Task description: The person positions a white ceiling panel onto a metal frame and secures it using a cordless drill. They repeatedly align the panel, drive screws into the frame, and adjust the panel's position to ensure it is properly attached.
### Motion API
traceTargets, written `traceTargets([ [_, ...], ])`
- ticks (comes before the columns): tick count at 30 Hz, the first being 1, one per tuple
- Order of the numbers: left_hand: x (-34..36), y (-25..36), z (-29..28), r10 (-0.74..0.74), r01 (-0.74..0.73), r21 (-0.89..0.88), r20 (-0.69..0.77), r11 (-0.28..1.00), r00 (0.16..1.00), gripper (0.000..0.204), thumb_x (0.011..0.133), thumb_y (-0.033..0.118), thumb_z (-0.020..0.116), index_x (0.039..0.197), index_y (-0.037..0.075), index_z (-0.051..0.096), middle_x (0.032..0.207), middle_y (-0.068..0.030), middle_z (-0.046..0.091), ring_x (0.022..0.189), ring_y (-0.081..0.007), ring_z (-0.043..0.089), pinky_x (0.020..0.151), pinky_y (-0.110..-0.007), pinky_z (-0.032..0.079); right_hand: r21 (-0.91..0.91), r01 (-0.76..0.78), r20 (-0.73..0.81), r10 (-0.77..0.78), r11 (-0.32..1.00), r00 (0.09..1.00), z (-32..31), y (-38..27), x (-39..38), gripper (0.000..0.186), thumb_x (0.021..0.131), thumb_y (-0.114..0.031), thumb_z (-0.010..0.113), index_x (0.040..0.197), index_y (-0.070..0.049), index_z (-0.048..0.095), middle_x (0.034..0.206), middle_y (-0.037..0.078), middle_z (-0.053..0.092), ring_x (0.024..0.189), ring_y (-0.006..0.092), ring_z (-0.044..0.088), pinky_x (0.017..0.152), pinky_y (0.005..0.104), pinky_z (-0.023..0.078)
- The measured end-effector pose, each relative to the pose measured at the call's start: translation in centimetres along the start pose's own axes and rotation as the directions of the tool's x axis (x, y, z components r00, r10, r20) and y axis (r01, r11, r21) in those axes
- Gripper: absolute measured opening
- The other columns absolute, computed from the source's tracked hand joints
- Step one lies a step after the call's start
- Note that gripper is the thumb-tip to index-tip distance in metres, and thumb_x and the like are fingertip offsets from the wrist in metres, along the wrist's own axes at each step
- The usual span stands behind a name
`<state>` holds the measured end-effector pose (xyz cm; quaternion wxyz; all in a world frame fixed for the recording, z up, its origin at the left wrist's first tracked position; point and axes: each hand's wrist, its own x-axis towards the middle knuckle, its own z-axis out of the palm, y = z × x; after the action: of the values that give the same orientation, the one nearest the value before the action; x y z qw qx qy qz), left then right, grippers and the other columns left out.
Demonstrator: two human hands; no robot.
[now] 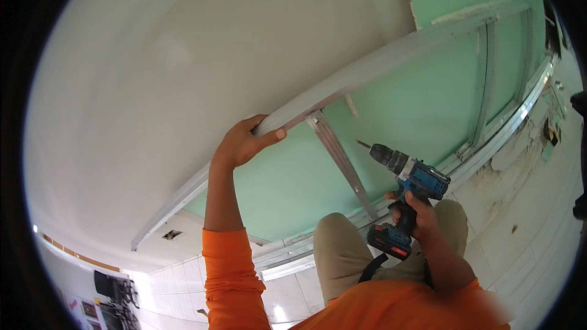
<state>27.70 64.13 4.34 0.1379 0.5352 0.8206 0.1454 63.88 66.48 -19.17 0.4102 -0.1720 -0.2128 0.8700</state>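
Note:
My left hand (243, 141) is closed round a long metal channel (361, 73), thumb on its near side and fingers over the top. The channel runs from the lower left to the upper right along the wall. A short metal stud (340, 159) joins it just right of my left hand and slopes down to the lower rail. In my right hand (419, 215) is a blue and black cordless drill (413, 177), held by its grip. Its bit points up and left toward the channel, apart from it. Green drywall board (403, 122) stands behind the frame.
More metal studs (486, 79) stand at the right, above a bottom rail (513, 125). Debris and board scraps (548, 131) lie on the tiled floor at the far right. An electrical box opening (173, 234) is in the wall at lower left. Black chairs (113, 296) stand beyond.

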Motion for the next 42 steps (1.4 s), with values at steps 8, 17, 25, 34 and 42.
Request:
traceTargets([
  [8, 0.8, 0.3, -0.4, -0.003, 0.002, 0.011, 0.102, 1.000, 0.995, 0.103, 0.072, 0.076, 0.070, 0.143, 0.004, 0.052, 0.124, -0.0257, 0.064, 0.118, -0.0391, 0.060, 0.102, -0.048, 0.046, 0.013, -0.046, 0.286, 0.041, 0.999, 0.957, -0.8, 0.3, 1.4, 0.050, 0.095, -0.025, 0.067, 0.137, -0.005, 0.049, 0.109, 0.017, 0.067, 0.079, 0.0202, 0.064, 0.071, 0.0365, 0.054],
  [17, 1.0, 0.3, 0.3, -0.039, 0.038, 0.013, 0.051, 0.999, 0.998, 0.110, 0.068, 0.086, 0.065, 0.143, 0.006, 0.052, 0.128, -0.0256, 0.062, 0.124, -0.0391, 0.055, 0.106, -0.050, 0.041, 0.324, -0.289, 0.441, 0.127, 0.901, 0.889, 1.7, 3.1, 5.1, 0.045, 0.099, -0.044, 0.058, 0.122, -0.006, 0.053, 0.084, 0.005, 0.058, 0.066, 0.0142, 0.055, 0.066, 0.0350, 0.047],
  [25, 1.6, -0.9, 0.4, -0.036, 0.037, -0.048, 0.014, 0.998, 0.999, 0.109, 0.077, 0.090, 0.047, 0.141, 0.003, 0.054, 0.118, -0.0206, 0.064, 0.119, -0.0357, 0.055, 0.107, -0.046, 0.038, 0.500, -0.424, 0.575, 0.076, 0.755, 0.814, 3.7, 5.0, 8.6, 0.046, 0.099, -0.037, 0.060, 0.126, -0.001, 0.054, 0.076, 0.007, 0.061, 0.060, 0.0159, 0.059, 0.059, 0.0336, 0.049],
  [34, 1.6, 0.8, 0.3, -0.284, 0.285, 0.031, -0.021, 0.958, 0.958, 0.089, 0.091, 0.079, 0.039, 0.118, -0.003, 0.062, 0.106, -0.0152, 0.062, 0.101, -0.0250, 0.053, 0.097, -0.037, 0.040, 0.439, -0.411, 0.573, 0.103, 0.799, 0.813, 1.9, 6.6, 10.1, 0.042, 0.099, -0.038, 0.057, 0.122, -0.003, 0.055, 0.073, 0.003, 0.056, 0.060, 0.0169, 0.058, 0.059, 0.0352, 0.050],
  [42, 1.2, 0.0, 0.7, -0.290, 0.293, 0.007, -0.109, 0.956, 0.951, 0.086, 0.094, 0.075, 0.037, 0.105, -0.006, 0.061, 0.094, -0.0101, 0.056, 0.091, -0.0211, 0.048, 0.091, -0.033, 0.039, 0.490, -0.447, 0.559, 0.124, 0.748, 0.820, 1.7, 7.1, 11.3, 0.041, 0.098, -0.033, 0.060, 0.119, 0.001, 0.054, 0.069, 0.005, 0.056, 0.056, 0.0180, 0.058, 0.055, 0.0348, 0.051],
])
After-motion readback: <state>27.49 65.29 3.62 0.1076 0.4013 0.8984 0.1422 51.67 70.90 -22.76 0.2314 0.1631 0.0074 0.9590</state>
